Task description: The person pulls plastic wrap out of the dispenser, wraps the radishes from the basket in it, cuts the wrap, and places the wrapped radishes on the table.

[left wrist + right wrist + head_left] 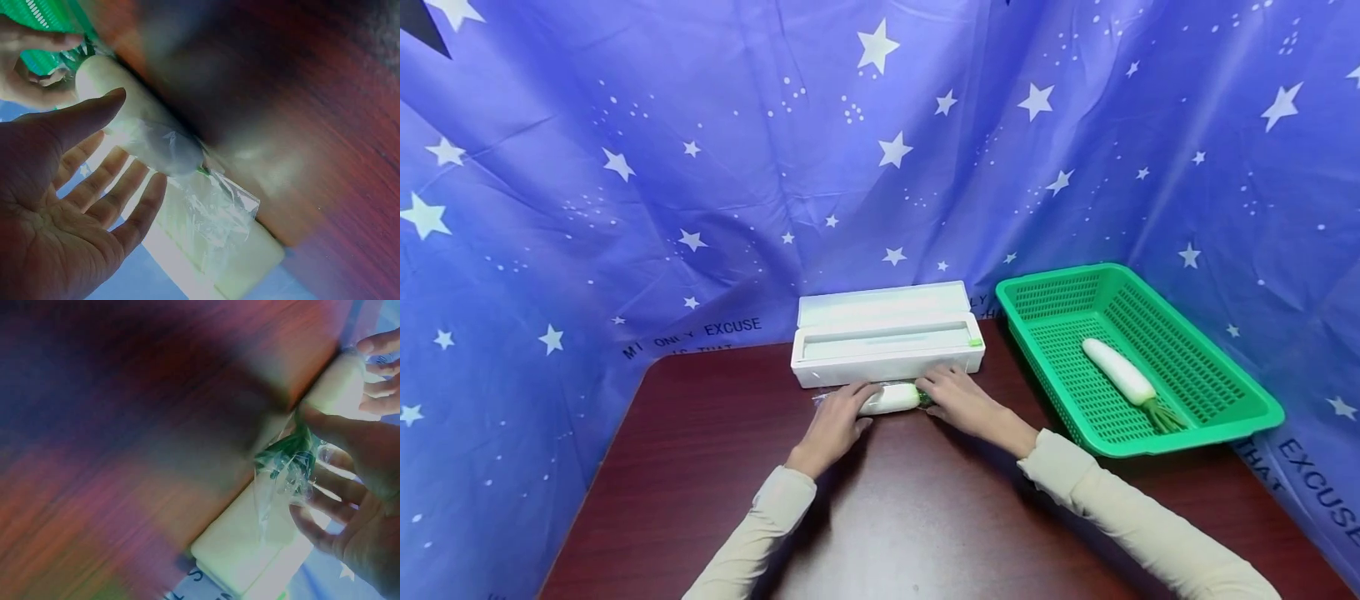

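A white radish (pixel 891 399) wrapped in clear plastic film (pixel 219 209) lies sideways on the table, right before a white film box (pixel 887 367). My left hand (pixel 837 414) is at its bare left end, fingers extended along the far side and thumb over the near side, as the left wrist view shows. Film sticks out loosely past that end. At the right end, my right hand (pixel 962 400) grips the radish by its green leaf stems (pixel 292 453), thumb on the near side and fingers bent behind. The film there is crumpled around the stems.
A green plastic basket (pixel 1052 392) stands at the right of the table, with a second white radish (pixel 1118 369) in it, unwrapped. The box's lid (pixel 883 304) is raised at the back. Behind everything hangs a blue star-patterned curtain (pixel 737 167).
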`<state>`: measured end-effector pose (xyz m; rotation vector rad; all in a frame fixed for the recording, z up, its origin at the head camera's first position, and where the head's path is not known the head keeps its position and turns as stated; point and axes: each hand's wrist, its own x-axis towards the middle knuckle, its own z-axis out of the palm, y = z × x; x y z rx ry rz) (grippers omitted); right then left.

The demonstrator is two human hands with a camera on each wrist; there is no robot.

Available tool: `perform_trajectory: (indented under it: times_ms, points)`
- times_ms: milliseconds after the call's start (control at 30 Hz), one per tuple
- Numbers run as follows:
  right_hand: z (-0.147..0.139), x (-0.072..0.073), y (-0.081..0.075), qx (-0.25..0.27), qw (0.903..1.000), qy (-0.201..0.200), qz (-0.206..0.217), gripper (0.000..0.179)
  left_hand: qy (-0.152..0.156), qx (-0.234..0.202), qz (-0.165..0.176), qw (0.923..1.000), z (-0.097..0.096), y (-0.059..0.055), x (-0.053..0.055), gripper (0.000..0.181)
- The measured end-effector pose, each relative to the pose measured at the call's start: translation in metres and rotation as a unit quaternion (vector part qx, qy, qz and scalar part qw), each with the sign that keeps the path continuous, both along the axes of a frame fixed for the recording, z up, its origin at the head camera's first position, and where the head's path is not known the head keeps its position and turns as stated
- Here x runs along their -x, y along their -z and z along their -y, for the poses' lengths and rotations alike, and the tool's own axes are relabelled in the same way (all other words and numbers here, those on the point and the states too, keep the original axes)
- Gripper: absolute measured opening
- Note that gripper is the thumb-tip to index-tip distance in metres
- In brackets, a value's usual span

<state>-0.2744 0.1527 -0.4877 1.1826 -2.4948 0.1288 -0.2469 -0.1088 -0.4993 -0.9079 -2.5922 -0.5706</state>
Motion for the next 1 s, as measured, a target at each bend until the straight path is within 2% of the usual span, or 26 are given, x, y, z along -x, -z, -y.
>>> perform_trajectory:
  times_ms: [100,200,333,500,600,667,767,867,1000]
  points:
    - [0.001,0.005,0.003,-0.025,0.9996,-0.014,-0.005,0.040,-0.007,0.005,0.012,0.9999,-0.001,-0.001,0.003,0.057]
    - [0.002,0.012,0.004,-0.019,0.9993,-0.032,0.009,0.033,-0.025,-0.010,0.041,0.9988,-0.001,-0.005,0.006,0.056]
    - [0.001,0.020,-0.001,0.008,0.9947,-0.065,0.079,0.021,-0.033,-0.020,0.057,0.9976,-0.001,-0.006,0.009,0.057]
    - [-0.002,0.023,-0.017,0.020,0.9749,-0.065,0.212,0.012,-0.009,-0.006,0.008,0.9999,-0.002,-0.001,0.012,0.062]
    - [-0.004,0.023,-0.022,0.025,0.9661,-0.054,0.251,0.009,-0.008,0.006,-0.030,0.9995,-0.004,0.003,0.014,0.062]
    - [-0.004,0.023,-0.023,0.027,0.9655,-0.047,0.255,0.009,-0.010,0.016,-0.048,0.9987,-0.006,0.004,0.014,0.061]
    - [-0.004,0.020,-0.022,0.023,0.9716,-0.029,0.234,0.010,-0.009,0.030,-0.052,0.9982,-0.007,0.002,0.016,0.059]
    - [-0.004,0.015,-0.019,0.015,0.9803,-0.014,0.197,0.013,-0.006,0.034,-0.030,0.9989,-0.007,0.000,0.017,0.058]
    - [-0.003,0.007,-0.014,0.004,0.9922,-0.012,0.124,0.036,-0.006,0.030,-0.003,0.9995,-0.004,-0.004,0.018,0.054]
